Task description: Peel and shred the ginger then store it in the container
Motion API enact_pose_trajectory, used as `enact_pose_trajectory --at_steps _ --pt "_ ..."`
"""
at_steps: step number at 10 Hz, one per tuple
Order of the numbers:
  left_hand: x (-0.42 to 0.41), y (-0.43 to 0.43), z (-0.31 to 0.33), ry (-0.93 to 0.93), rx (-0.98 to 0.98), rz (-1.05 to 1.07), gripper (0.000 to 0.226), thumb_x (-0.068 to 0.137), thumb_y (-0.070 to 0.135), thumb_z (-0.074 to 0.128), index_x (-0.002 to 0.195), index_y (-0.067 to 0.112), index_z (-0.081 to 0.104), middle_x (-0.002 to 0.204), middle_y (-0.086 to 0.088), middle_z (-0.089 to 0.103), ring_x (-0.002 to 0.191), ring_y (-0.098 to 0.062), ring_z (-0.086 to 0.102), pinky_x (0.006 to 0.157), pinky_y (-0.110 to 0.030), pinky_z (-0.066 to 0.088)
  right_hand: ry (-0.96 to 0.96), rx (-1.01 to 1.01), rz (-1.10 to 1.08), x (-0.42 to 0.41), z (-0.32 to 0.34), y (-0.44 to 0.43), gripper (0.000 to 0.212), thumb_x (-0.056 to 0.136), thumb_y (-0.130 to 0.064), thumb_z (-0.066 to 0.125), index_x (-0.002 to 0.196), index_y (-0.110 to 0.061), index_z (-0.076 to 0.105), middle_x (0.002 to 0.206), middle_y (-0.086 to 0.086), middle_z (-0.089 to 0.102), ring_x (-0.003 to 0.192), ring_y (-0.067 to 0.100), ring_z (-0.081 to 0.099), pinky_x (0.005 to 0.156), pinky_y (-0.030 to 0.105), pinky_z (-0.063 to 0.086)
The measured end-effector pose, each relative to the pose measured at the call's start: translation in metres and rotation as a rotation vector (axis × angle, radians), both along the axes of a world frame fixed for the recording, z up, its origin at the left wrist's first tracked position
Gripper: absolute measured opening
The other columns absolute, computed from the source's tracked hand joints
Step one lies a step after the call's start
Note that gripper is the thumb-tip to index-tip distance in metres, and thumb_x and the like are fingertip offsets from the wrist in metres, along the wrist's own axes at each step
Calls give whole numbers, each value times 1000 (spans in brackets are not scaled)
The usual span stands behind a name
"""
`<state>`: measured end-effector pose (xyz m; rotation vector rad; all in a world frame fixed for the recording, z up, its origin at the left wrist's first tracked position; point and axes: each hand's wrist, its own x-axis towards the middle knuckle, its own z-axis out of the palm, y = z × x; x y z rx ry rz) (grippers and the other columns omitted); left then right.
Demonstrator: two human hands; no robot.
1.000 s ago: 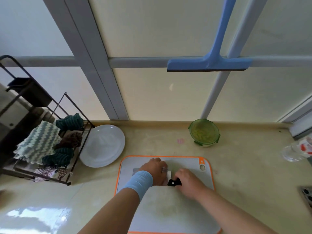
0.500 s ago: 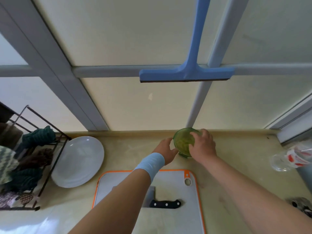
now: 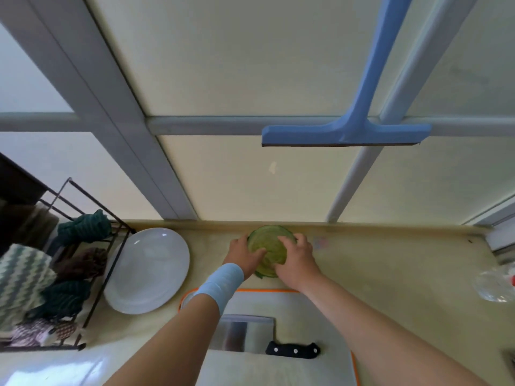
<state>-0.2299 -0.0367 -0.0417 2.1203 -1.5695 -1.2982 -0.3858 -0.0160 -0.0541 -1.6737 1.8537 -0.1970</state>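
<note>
A round green container (image 3: pixel 269 243) with a clear green lid stands on the counter near the back wall. My left hand (image 3: pixel 245 256) grips its left side, thumb lying across the lid. My right hand (image 3: pixel 296 259) grips its right side with fingers curled over the rim. Pale shreds show faintly through the lid. A cleaver with a black handle (image 3: pixel 292 350) lies flat on the white, orange-rimmed cutting board (image 3: pixel 320 307) below my arms. A light blue band wraps my left wrist.
A white plate (image 3: pixel 145 270) lies left of the container. A black wire rack (image 3: pixel 92 274) holding folded cloths stands at far left. A blue squeegee (image 3: pixel 345 133) hangs on the window frame above. A clear plastic bag (image 3: pixel 496 285) lies at the right edge.
Both hands left the knife on the board and reached to the container. They now close round it from both sides, and the view has shifted further forward.
</note>
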Motion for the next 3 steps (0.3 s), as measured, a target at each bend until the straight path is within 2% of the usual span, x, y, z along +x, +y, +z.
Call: enact_pose_trajectory --at_steps 1,2,3 --pt "39 3 -3 -23 0 37 69 91 41 61 150 14 37 149 -11 39 130 -30 46 109 -41 40 22 21 90 31 1 -3 75 85 -41 67 151 -25 34 150 13 20 139 34 24 115 44 30" --pt "60 11 -3 -37 32 -23 72 93 43 59 153 13 32 154 -12 33 136 -30 40 113 -41 34 67 46 116 45 4 -1 74 86 -41 64 151 -28 31 154 11 16 140 33 24 113 48 32" --pt "69 20 9 -126 33 -134 79 96 49 55 156 13 19 160 -10 22 143 -31 31 114 -41 30 97 70 114 45 15 -1 74 89 -47 60 153 -31 26 159 9 12 143 33 24 115 47 30"
